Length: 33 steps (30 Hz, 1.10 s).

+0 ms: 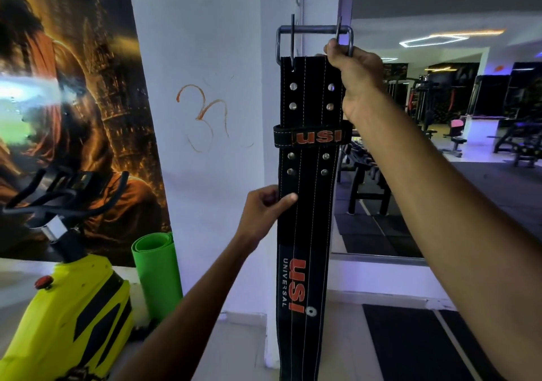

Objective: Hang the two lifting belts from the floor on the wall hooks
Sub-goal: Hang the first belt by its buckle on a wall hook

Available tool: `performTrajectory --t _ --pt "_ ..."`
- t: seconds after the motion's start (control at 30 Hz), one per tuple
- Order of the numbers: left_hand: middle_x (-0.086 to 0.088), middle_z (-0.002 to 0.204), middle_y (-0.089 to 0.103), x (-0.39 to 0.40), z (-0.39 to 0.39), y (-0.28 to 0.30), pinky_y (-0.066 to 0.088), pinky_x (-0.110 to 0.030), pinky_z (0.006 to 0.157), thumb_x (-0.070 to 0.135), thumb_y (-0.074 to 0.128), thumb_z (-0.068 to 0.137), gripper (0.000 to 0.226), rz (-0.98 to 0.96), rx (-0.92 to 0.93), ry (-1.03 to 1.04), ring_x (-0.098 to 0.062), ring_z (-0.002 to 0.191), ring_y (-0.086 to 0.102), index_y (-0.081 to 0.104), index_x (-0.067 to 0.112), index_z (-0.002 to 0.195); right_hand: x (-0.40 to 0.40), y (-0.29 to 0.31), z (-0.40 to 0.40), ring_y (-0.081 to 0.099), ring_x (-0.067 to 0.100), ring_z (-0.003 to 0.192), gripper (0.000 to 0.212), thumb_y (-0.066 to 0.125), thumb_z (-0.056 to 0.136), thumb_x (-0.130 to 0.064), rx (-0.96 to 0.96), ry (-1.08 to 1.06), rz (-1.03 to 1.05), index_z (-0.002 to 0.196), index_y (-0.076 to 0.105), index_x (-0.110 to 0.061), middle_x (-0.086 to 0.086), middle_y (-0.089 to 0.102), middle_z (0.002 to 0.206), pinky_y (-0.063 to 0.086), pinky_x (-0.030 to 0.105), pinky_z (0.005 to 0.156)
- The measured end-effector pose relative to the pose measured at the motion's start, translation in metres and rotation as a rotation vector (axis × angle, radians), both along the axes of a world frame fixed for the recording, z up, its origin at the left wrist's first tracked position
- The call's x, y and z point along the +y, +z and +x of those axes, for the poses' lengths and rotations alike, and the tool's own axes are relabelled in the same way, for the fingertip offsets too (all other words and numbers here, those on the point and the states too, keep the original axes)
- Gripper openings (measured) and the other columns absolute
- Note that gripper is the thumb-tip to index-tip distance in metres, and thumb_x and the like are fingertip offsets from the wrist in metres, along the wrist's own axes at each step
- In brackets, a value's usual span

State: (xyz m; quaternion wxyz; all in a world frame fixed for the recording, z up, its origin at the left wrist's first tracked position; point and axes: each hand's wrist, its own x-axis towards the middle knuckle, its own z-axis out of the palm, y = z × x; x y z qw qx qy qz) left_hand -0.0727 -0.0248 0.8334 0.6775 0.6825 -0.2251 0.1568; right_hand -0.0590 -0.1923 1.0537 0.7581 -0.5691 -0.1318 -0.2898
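Observation:
A black lifting belt (308,222) with orange "USI" lettering hangs straight down in front of a white pillar. Its steel double-prong buckle (313,33) is at the top, level with a white hook strip (299,5) fixed to the pillar. My right hand (356,78) grips the belt's upper right corner at the buckle. My left hand (265,210) pinches the belt's left edge about halfway down. Whether the buckle rests on a hook cannot be told. No second belt is in view.
A yellow-and-black exercise bike (67,307) stands at the lower left, with a rolled green mat (157,275) leaning on the wall beside it. A large poster (73,87) covers the left wall. A mirror (457,116) to the right reflects gym benches and machines.

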Motion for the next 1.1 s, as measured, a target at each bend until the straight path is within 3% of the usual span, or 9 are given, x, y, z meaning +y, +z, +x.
performTrajectory --t 0.13,0.3,0.5,0.67,0.7,0.73,0.77,0.83,1.1 --pt "0.005 0.090 0.081 -0.005 -0.007 -0.046 0.059 -0.021 0.076 0.002 0.071 0.090 0.015 0.053 0.124 -0.042 -0.007 0.085 0.076 0.077 0.013 0.098 0.000 0.004 -0.006 0.073 0.016 0.079 0.017 0.077 0.085 -0.020 -0.019 0.025 0.037 0.096 0.077 -0.007 0.001 0.077 0.085 0.049 0.021 0.047" --pt "-0.003 0.105 0.081 0.006 -0.011 -0.088 0.058 -0.027 0.087 0.007 0.069 0.093 0.017 0.170 0.183 -0.053 -0.014 0.099 0.076 0.076 0.007 0.109 -0.003 0.001 -0.006 0.074 0.020 0.085 0.017 0.076 0.086 -0.021 -0.014 0.010 0.048 0.095 0.076 -0.007 0.006 0.078 0.093 0.052 0.024 0.050" --pt "0.006 0.097 0.072 0.007 -0.008 0.002 0.054 -0.015 0.080 0.017 0.060 0.100 0.013 0.127 -0.023 0.043 0.007 0.083 0.067 0.067 0.024 0.109 0.000 -0.010 -0.006 0.063 0.013 0.063 0.014 0.076 0.086 -0.027 0.023 0.026 0.017 0.089 0.075 -0.013 -0.003 0.077 0.083 0.044 0.021 0.040" --pt "0.000 0.105 0.077 0.002 -0.011 0.068 0.059 -0.023 0.086 0.012 0.064 0.097 0.024 0.059 -0.219 0.075 -0.006 0.090 0.072 0.070 0.012 0.120 -0.002 -0.019 -0.007 0.074 0.009 0.072 0.018 0.075 0.087 -0.027 0.040 0.010 -0.003 0.095 0.075 -0.011 -0.007 0.077 0.086 0.045 0.012 0.041" --pt "-0.003 0.106 0.077 0.000 -0.011 0.070 0.060 -0.028 0.090 0.012 0.064 0.097 0.024 0.064 -0.229 0.076 -0.009 0.091 0.072 0.070 0.012 0.121 -0.003 -0.020 -0.007 0.059 0.012 0.099 0.019 0.075 0.087 -0.027 0.047 0.003 0.001 0.096 0.075 -0.010 -0.007 0.077 0.087 0.046 0.013 0.042" --pt "-0.005 0.107 0.077 -0.001 -0.011 0.070 0.060 -0.032 0.093 0.012 0.063 0.098 0.025 0.071 -0.230 0.078 -0.010 0.092 0.072 0.070 0.011 0.121 -0.005 -0.020 -0.006 0.055 0.005 0.064 0.018 0.075 0.087 -0.026 0.048 0.007 0.001 0.095 0.075 -0.010 -0.007 0.077 0.086 0.051 0.017 0.046" --pt "-0.008 0.107 0.077 -0.001 -0.010 0.068 0.060 -0.035 0.094 0.011 0.061 0.099 0.024 0.073 -0.228 0.074 -0.013 0.094 0.073 0.071 0.010 0.121 -0.006 -0.020 -0.006 0.073 0.015 0.083 0.015 0.075 0.086 -0.026 0.046 0.012 -0.002 0.092 0.075 -0.012 -0.004 0.078 0.087 0.057 0.024 0.055" --pt "-0.014 0.108 0.077 -0.003 -0.008 0.066 0.060 -0.037 0.094 0.010 0.056 0.102 0.026 0.083 -0.218 0.083 -0.017 0.097 0.073 0.070 0.006 0.123 -0.010 -0.021 -0.004 0.074 0.019 0.094 0.008 0.076 0.086 -0.024 0.026 0.017 -0.016 0.082 0.075 -0.017 0.000 0.079 0.088 0.063 0.036 0.078" --pt "0.001 0.105 0.078 -0.014 -0.009 0.068 0.058 -0.035 0.098 0.011 0.054 0.103 0.028 0.160 -0.198 0.059 -0.011 0.100 0.073 0.068 0.010 0.127 -0.027 -0.031 0.001 0.066 -0.006 0.064 0.008 0.072 0.088 -0.015 0.006 0.020 0.026 0.081 0.073 -0.015 -0.009 0.072 0.078 0.046 0.005 0.049"
